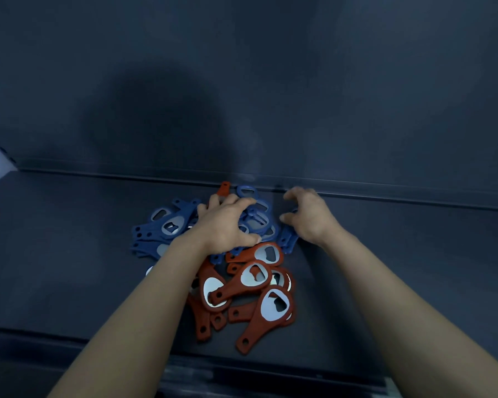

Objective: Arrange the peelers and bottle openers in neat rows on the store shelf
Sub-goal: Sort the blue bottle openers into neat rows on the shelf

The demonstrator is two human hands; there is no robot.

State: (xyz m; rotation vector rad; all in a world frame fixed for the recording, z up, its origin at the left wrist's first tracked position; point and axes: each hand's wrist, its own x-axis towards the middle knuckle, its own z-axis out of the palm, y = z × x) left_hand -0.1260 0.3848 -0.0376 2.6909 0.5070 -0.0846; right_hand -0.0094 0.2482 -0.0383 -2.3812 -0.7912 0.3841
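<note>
The bottle openers lie in one loose heap in the middle of the shelf (pixel 69 254), blue openers (pixel 167 225) at the back and red openers (pixel 259 282) in front, many crossing each other. The left hand (pixel 227 219) lies on the blue ones with fingers spread; perhaps it pinches one below, but I cannot tell. The right hand (pixel 308 216) hovers just beside the heap, fingers curled like a claw and holding nothing. The risk I see: pulling one opener can drag its neighbours, because handles are interlocked, and the red ones near the front edge may slide off.
</note>
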